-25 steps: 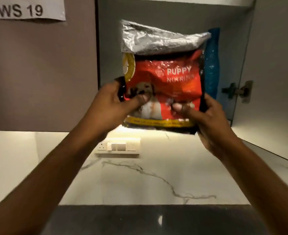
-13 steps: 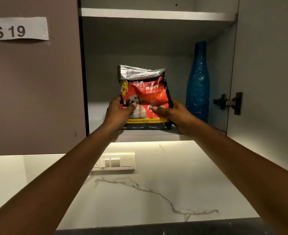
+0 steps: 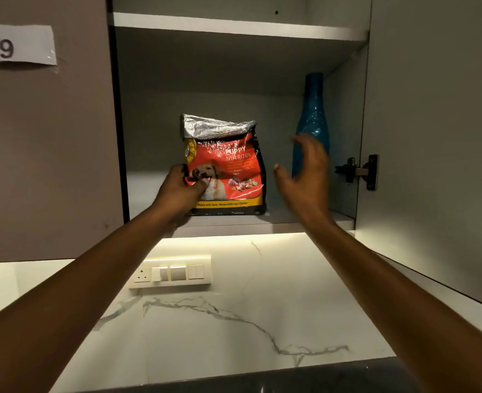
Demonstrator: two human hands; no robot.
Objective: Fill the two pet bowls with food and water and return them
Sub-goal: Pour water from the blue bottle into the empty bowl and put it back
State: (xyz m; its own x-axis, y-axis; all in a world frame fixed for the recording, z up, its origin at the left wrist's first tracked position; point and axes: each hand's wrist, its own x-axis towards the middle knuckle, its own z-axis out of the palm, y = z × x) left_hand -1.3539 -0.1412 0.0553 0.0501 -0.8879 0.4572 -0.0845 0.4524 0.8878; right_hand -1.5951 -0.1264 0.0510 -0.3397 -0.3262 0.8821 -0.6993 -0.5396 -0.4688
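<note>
A red puppy food bag (image 3: 228, 168) with a folded silver top stands upright on the lower shelf (image 3: 279, 218) of an open wall cabinet. My left hand (image 3: 180, 191) grips the bag's lower left edge, thumb on its front. My right hand (image 3: 305, 171) hovers open just right of the bag, fingers spread, touching nothing. Behind that hand a tall blue bottle (image 3: 313, 120) stands at the shelf's right end. No pet bowls are in view.
The cabinet door (image 3: 432, 137) hangs open on the right, its hinge (image 3: 361, 171) beside the bottle. An upper shelf (image 3: 234, 25) spans the cabinet. Below are a lit marble backsplash with a switch panel (image 3: 171, 273) and a dark countertop edge (image 3: 234, 381).
The bag went from being held up in front of the cabinet to standing on the lower shelf. My right hand let go of it and opened to the right.
</note>
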